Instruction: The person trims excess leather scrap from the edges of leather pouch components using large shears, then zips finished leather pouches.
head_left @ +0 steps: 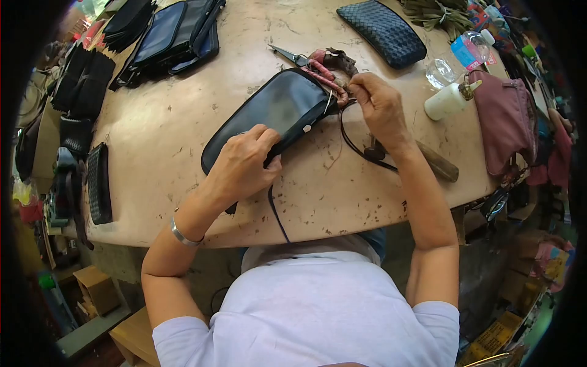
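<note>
A dark, glossy rounded pouch (267,110) lies slanted on the worn table (342,202). My left hand (247,158) grips its lower edge, fingers on top and thumb at the near side. To the right of the pouch's upper end is my right hand (378,105), its thumb and index finger pinched together; what is between them is too small to make out. Just left of those fingertips are scissors (318,68) with pink-wrapped handles, their blades pointing up and left. A thin dark cord (350,139) loops below my right hand.
A wooden-handled tool (437,162) lies beside my right forearm. Further right are a white squeeze bottle (446,103), a clear bottle (449,68) and a mauve bag (502,122). A woven black pouch (385,32) lies at the back; dark bags (177,37) stand back left.
</note>
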Demonstrator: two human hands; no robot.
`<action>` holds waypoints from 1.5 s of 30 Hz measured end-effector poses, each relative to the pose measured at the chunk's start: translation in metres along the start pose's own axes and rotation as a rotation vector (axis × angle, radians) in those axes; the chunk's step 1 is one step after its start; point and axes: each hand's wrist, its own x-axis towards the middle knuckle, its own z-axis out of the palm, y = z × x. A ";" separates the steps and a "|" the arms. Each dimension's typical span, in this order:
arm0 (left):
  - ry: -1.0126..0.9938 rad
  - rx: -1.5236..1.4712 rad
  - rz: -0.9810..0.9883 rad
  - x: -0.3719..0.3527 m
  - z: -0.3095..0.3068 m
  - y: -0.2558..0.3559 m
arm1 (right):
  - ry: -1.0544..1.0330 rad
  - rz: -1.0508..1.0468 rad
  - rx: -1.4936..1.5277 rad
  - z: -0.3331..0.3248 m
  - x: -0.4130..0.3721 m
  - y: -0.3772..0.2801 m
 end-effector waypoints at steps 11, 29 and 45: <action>-0.009 -0.059 -0.027 0.000 -0.007 -0.001 | -0.163 -0.414 -0.141 0.014 0.000 0.001; 0.022 -0.388 -0.211 0.001 -0.026 0.016 | -0.180 -0.110 -0.006 0.010 -0.015 -0.050; 0.329 0.307 0.061 0.048 0.032 -0.051 | -0.215 -0.104 0.107 0.062 -0.027 -0.031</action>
